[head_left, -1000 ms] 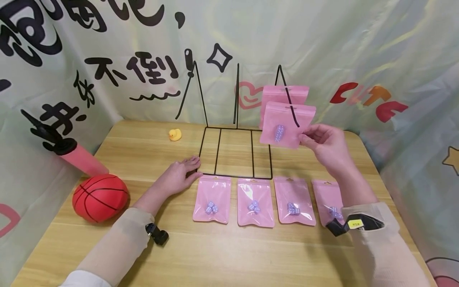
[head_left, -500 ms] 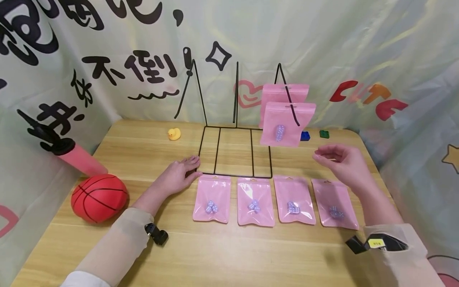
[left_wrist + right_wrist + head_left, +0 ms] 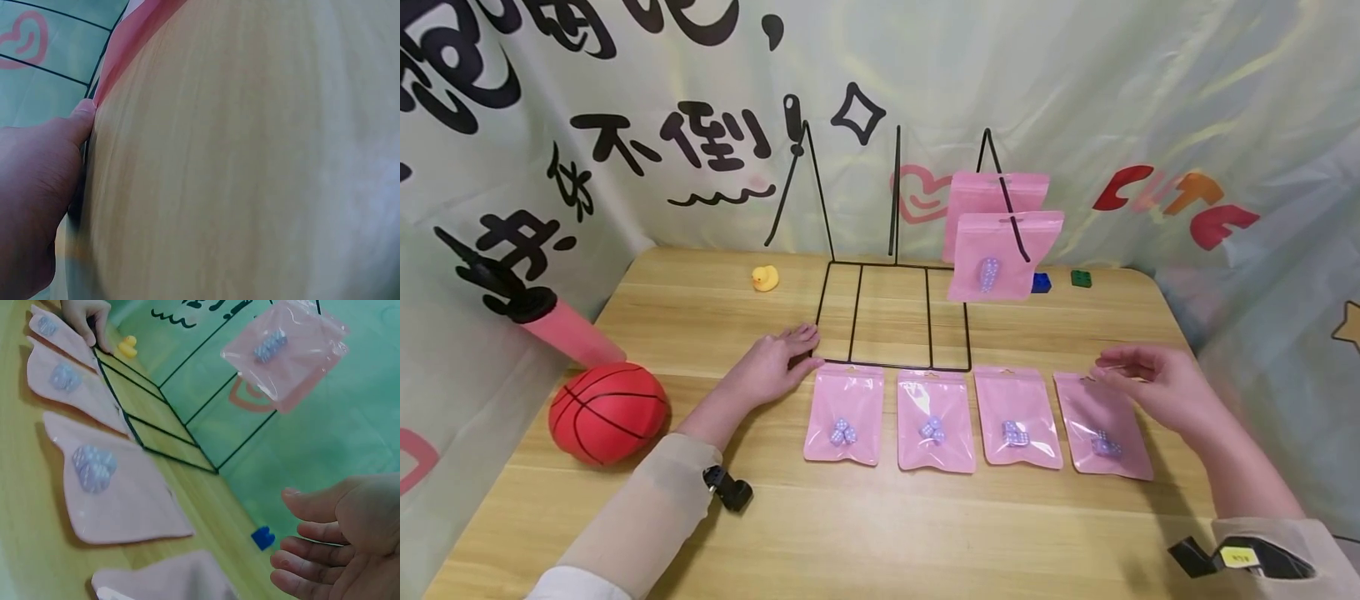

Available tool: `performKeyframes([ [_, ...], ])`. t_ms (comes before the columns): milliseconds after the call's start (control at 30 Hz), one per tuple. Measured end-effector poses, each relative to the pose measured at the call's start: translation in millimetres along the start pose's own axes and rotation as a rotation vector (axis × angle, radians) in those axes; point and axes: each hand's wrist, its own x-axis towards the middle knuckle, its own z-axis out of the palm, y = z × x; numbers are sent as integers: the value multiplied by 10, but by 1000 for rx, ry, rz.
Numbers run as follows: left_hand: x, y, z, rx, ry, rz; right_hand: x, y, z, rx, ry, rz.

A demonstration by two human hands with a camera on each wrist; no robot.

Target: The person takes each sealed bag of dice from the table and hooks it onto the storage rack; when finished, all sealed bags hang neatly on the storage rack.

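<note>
Right fingers [image 3: 1129,354] shifted — near rightmost pouch [image 3: 1101,418].

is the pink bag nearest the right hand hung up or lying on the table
Lying on the table: the head view shows that pink bag resting there, off the black rack.

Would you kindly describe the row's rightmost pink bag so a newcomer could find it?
On the wooden table, in front of the black wire rack, lie four pink bags. It is the rightmost bag, the only one partly covered by the right hand in the head view.
</note>
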Motion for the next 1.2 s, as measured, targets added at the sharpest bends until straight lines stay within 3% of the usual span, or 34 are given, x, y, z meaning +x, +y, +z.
performKeyframes([
  [233,3,19,-9,7,0,-1,-127,265,-63,-52,-45,85],
  [467,4,12,-3,9,-2,0,-232,537,-112,-127,-12,113],
  [833,10,-3,0,20,3,4,-279,722,-73,-44,-112,216],
  [1200,8,4,-1,16,5,3,-273,749,-8,5,-106,199],
])
